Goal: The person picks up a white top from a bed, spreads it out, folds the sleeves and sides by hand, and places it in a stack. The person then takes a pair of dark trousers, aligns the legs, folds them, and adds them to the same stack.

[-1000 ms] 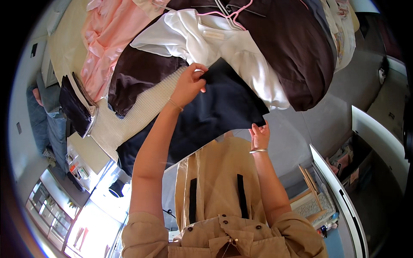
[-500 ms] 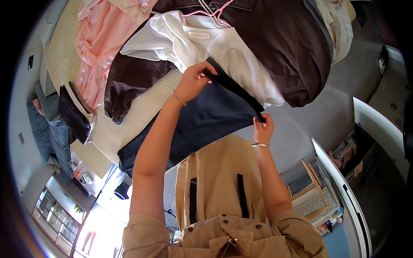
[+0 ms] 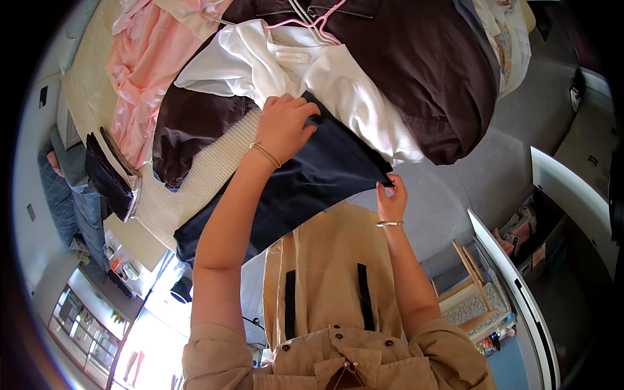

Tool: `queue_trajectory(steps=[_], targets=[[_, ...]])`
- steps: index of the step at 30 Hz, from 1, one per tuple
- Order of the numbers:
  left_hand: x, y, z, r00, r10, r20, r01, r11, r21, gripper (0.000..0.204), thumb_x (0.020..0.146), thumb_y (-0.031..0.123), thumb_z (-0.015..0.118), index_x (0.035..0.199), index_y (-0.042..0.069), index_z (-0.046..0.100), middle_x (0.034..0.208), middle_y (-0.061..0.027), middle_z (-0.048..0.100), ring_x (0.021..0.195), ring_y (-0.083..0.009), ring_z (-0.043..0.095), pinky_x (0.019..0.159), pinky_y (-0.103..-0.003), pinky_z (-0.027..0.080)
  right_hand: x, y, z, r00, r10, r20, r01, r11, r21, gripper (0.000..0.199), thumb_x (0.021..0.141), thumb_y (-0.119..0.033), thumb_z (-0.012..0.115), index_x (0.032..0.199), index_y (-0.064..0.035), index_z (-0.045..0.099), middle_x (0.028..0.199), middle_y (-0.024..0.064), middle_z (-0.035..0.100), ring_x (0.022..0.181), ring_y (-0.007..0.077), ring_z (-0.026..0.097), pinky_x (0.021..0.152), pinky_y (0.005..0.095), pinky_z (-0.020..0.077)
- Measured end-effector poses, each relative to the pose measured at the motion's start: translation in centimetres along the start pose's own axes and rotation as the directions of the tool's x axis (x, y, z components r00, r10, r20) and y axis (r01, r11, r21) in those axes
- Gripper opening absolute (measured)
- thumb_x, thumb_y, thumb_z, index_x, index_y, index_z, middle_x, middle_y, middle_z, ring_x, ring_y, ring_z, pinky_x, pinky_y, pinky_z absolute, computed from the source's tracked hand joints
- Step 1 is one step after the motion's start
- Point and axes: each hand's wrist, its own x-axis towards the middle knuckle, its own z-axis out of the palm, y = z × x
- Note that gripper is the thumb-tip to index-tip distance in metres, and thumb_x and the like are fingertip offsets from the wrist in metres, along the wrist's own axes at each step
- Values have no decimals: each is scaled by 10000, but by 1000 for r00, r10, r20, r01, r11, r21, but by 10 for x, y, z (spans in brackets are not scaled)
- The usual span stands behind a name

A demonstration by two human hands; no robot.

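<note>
A dark navy satin garment, shaped like a skirt, stretches slantwise in front of me, its upper edge running from one hand to the other. At its upper left corner my left hand is bent over the cloth, fingers curled; the fingertips are partly hidden. My right hand pinches the opposite corner between thumb and fingers. Just beyond the edge lies a white satin top on a pink hanger. Part of the navy cloth rests over a cream waffle-textured cover.
Dark brown garments lie beneath and right of the white top. Pink satin clothing spreads at the far left, near a folded dark stack. A white door panel and a wooden-framed item stand at the right.
The black inner side of the upper edge has turned out of sight, so smooth navy cloth shows. My left hand has rolled over, its back now upward. The right hand keeps its pinch.
</note>
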Motion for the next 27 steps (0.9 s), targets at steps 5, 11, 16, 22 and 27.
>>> queue_trajectory(steps=[5, 11, 16, 22, 27], targets=[[12, 0, 18, 992, -26, -124, 19, 998, -55, 147, 718, 121, 666, 851, 115, 604, 980, -4, 588, 937, -231, 539, 845, -356, 391, 10, 5, -1, 999, 4, -37, -6, 999, -48, 163, 762, -27, 637, 904, -20, 557, 910, 78, 583, 821, 168, 558, 707, 271, 441], [18, 1, 31, 950, 56, -309, -88, 992, -93, 156, 703, 81, 676, 832, 90, 589, 1049, -63, 577, 972, -269, 548, 852, -386, 415, 22, 7, 1, 981, -172, -88, 158, 977, -144, 173, 753, -25, 645, 875, -29, 521, 1037, 118, 566, 908, 212, 541, 704, 274, 435], [21, -2, 30, 962, -3, -273, -33, 991, -129, 155, 710, 75, 674, 838, 80, 587, 1063, -71, 578, 949, -289, 561, 832, -378, 437, 27, 18, -4, 997, 70, 25, -72, 995, 70, 188, 763, -36, 655, 873, -41, 503, 1068, 97, 538, 975, 191, 519, 752, 293, 444], [16, -10, 22, 971, -182, -153, 144, 963, -228, 150, 730, 81, 665, 856, 71, 584, 978, -70, 585, 887, -287, 573, 782, -368, 452, 31, 7, -4, 998, 43, 47, -49, 987, 153, 215, 780, -21, 685, 869, -58, 492, 951, 20, 516, 886, 105, 512, 708, 214, 422], [20, -12, 20, 972, -115, -203, 83, 984, -159, 168, 723, 83, 671, 868, 80, 587, 859, -54, 592, 816, -273, 561, 736, -376, 441, 29, 5, -7, 996, 47, 69, -55, 990, 129, 223, 778, -16, 690, 887, -60, 499, 867, -31, 465, 782, 44, 450, 624, 165, 370]])
